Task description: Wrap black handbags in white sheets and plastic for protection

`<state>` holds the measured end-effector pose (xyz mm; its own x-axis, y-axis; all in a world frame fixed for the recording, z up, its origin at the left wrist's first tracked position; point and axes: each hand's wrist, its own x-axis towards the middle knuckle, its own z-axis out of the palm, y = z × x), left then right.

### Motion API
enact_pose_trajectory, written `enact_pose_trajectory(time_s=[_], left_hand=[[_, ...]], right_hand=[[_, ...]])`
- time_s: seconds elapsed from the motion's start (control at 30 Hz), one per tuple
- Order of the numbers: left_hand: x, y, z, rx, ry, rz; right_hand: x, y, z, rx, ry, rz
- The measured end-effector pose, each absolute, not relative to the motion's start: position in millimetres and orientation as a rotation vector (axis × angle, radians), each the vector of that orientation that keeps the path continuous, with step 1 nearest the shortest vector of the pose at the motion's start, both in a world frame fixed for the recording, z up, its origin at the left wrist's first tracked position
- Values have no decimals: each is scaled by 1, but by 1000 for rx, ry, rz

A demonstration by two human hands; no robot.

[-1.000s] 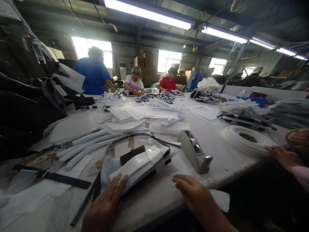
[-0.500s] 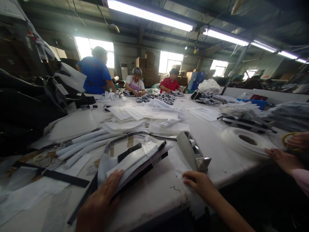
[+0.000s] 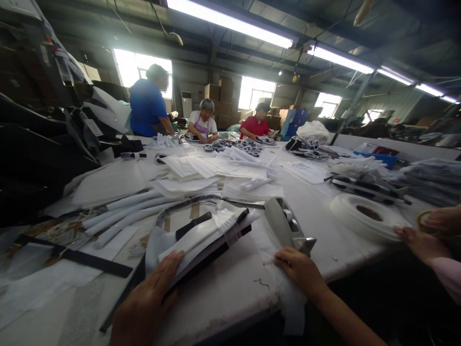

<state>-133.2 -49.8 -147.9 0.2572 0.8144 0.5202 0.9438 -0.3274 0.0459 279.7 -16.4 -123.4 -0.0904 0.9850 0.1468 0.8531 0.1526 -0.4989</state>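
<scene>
A bundle [image 3: 201, 240] of dark strips wrapped in white foam sheet lies at the near middle of the table, with a clear band around its far end. My left hand [image 3: 151, 288] holds its near end, fingers along the top and thumb on the near side. Right of the bundle stands a grey tape dispenser [image 3: 281, 218] with a metal edge at its front. My right hand [image 3: 297, 269] is beside that edge, fingers pinched on a translucent plastic strip [image 3: 293, 310] that hangs over the table's edge. A dark curved tube [image 3: 173, 206] in clear wrap arcs behind the bundle.
White foam sheets [image 3: 212, 168] and foam tubes [image 3: 129, 216] cover the middle and left. A large white roll [image 3: 367, 216] lies at right, where a co-worker's hands [image 3: 425, 240] hold yellow-handled scissors [image 3: 423, 221]. Several people work across the table.
My right hand's fingers have closed more tightly on the plastic strip, which now hangs lower over the edge. My left hand and the bundle have hardly moved.
</scene>
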Motion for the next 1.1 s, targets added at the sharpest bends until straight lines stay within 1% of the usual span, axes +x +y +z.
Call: enact_pose_trajectory(time_s=[0.1,0.2,0.37,0.47,0.57,0.67,0.73,0.8,0.93,1.0,1.1], left_hand=[[-131,-50,-143,-2240,-1680,-715],[-126,-51,-135,-2208,-1747,-763],[-128,-47,-129,-2124,-1824,-812],[-133,-43,-129,-2126,-1794,-804],[-135,-43,-129,-2111,-1774,-818],[-133,-45,-129,-2093,-1781,-822],[-132,-45,-129,-2094,-1791,-824],[-132,-45,-130,-2113,-1778,-823],[-133,-45,-134,-2127,-1744,-795],[-134,-45,-135,-2123,-1714,-779],[-135,-45,-138,-2138,-1641,-774]], right_hand=[[262,-15,-118,-1747,-1988,316],[225,-13,-115,-1641,-2022,313],[139,-18,-120,-1385,-2121,475],[108,-22,-125,-1219,-2208,608],[106,-20,-135,-1207,-2166,668],[117,-10,-150,-1452,-2085,545],[118,0,-156,-1563,-2143,486],[113,12,-153,-1452,-2286,519],[96,31,-134,-926,-2511,625],[92,33,-128,-866,-2529,634],[91,27,-129,-927,-2498,620]])
